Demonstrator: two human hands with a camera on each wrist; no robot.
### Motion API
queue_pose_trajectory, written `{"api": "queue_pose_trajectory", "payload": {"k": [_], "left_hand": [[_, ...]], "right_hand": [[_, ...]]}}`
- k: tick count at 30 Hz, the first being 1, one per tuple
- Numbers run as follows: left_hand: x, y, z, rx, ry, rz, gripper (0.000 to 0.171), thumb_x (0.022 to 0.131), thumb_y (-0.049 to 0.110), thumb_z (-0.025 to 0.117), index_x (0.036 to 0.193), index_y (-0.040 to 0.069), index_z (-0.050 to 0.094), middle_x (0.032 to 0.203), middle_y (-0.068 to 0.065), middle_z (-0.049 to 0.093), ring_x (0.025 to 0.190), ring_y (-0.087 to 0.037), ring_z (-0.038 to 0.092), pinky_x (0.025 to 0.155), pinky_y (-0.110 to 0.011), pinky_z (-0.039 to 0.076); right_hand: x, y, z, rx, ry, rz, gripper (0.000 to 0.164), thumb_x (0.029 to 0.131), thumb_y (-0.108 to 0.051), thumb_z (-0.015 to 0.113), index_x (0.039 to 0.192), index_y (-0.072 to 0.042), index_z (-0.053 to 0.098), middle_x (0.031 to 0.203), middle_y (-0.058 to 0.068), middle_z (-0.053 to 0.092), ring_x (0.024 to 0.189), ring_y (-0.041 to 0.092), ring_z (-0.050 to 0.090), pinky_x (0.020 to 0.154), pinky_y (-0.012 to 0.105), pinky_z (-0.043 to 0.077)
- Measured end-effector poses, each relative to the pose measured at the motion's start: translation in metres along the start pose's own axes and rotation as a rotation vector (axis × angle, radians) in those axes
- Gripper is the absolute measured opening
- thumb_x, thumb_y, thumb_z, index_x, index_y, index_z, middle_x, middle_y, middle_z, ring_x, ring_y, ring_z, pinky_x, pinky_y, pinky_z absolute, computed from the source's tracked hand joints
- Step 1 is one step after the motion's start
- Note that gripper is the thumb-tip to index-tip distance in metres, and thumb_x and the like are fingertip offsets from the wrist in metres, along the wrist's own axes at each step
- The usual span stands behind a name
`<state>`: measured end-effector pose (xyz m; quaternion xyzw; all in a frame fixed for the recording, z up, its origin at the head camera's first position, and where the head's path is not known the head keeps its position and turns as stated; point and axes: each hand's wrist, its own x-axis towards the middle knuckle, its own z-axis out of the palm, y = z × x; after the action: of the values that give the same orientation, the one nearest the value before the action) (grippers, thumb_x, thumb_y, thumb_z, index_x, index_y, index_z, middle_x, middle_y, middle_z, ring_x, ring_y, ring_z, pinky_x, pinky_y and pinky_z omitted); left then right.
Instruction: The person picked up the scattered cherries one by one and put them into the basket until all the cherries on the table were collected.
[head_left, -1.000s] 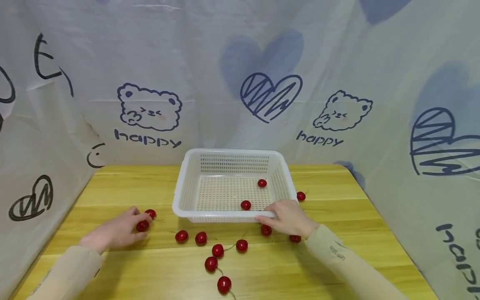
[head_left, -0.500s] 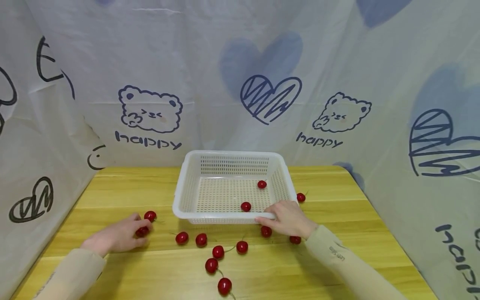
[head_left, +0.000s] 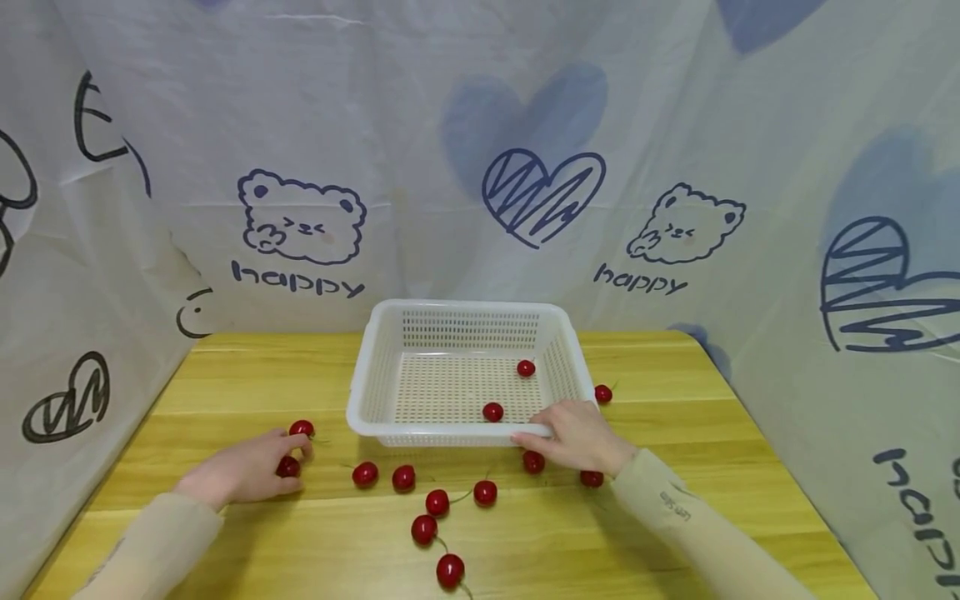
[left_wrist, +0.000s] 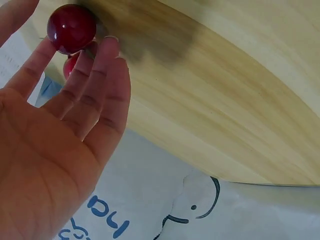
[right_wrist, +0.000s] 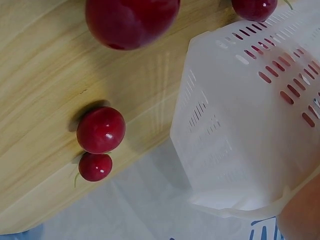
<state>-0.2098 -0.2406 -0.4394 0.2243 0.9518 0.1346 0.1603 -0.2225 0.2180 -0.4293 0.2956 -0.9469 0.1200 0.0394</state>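
A: Starting at nine o'clock on the wooden table (head_left: 660, 533), what is the left hand (head_left: 243, 471) doing?

B: It is lying on the boards with its fingers (left_wrist: 80, 82) loosely stretched out, their tips touching a red cherry (head_left: 288, 467). They are resting against it, not curling round it. A second cherry (head_left: 302, 428) is sitting just beyond the fingertips, toward twelve o'clock.

A: And moving toward the middle?

B: Loose cherries (head_left: 437, 502) are lying scattered across the near boards, from the centre down toward six o'clock. Behind them the white perforated basket (head_left: 420, 321) is standing at the table's centre, with two cherries lying inside it, both toward its three o'clock side.

A: What is the right hand (head_left: 579, 439) doing?

B: It is gripping the basket's near rim at the right corner, fingers laid along the edge and thumb tucked under. One more cherry (head_left: 602, 393) is resting on the table just outside the basket at three o'clock, and another one (head_left: 533, 461) is lying beside the hand.
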Motion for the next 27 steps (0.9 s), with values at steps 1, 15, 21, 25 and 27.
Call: {"api": "queue_pose_trajectory", "payload": {"k": [1,15,21,25,27], "left_hand": [[0.001,0.000,0.000,0.008,0.002,0.007,0.032,0.080,0.032,0.073,0.104,0.020,0.056,0.094,0.000,0.050,0.079,-0.019,0.048,0.073,-0.043,0.046],[0.005,0.010,0.006,0.025,-0.007,0.017,0.033,0.070,0.001,0.069,0.092,0.019,0.050,0.081,-0.001,0.044,0.069,-0.018,0.043,0.064,-0.035,0.039],[0.001,0.011,0.010,-0.017,-0.007,0.025,0.036,0.064,-0.006,0.066,0.082,0.017,0.044,0.067,0.001,0.043,0.064,-0.015,0.041,0.059,-0.031,0.034],[-0.001,0.008,0.011,-0.048,-0.013,0.008,0.035,0.063,-0.007,0.067,0.080,0.016,0.045,0.065,0.001,0.042,0.062,-0.015,0.042,0.057,-0.031,0.034],[-0.002,0.009,0.010,-0.051,-0.020,-0.008,0.034,0.064,-0.007,0.067,0.079,0.015,0.045,0.065,0.001,0.042,0.062,-0.016,0.042,0.058,-0.031,0.033]], "right_hand": [[0.000,0.000,0.000,-0.001,0.000,-0.001,0.048,0.089,-0.067,0.041,0.057,-0.032,0.049,0.045,-0.018,0.034,0.043,0.002,0.035,0.042,0.020,0.028],[0.001,0.001,0.000,0.006,0.015,-0.010,0.047,0.089,-0.067,0.043,0.057,-0.032,0.050,0.044,-0.017,0.033,0.042,0.002,0.034,0.041,0.021,0.027],[0.001,-0.001,0.000,0.014,-0.015,0.003,0.048,0.088,-0.068,0.041,0.057,-0.032,0.050,0.044,-0.018,0.034,0.043,0.001,0.035,0.042,0.020,0.028],[0.000,0.001,0.001,0.007,-0.012,0.008,0.049,0.087,-0.070,0.040,0.056,-0.033,0.050,0.044,-0.019,0.033,0.044,0.001,0.035,0.042,0.020,0.028],[0.000,0.001,0.001,0.005,-0.008,0.008,0.050,0.087,-0.070,0.039,0.056,-0.033,0.050,0.043,-0.019,0.032,0.044,0.002,0.035,0.042,0.020,0.028]]}}
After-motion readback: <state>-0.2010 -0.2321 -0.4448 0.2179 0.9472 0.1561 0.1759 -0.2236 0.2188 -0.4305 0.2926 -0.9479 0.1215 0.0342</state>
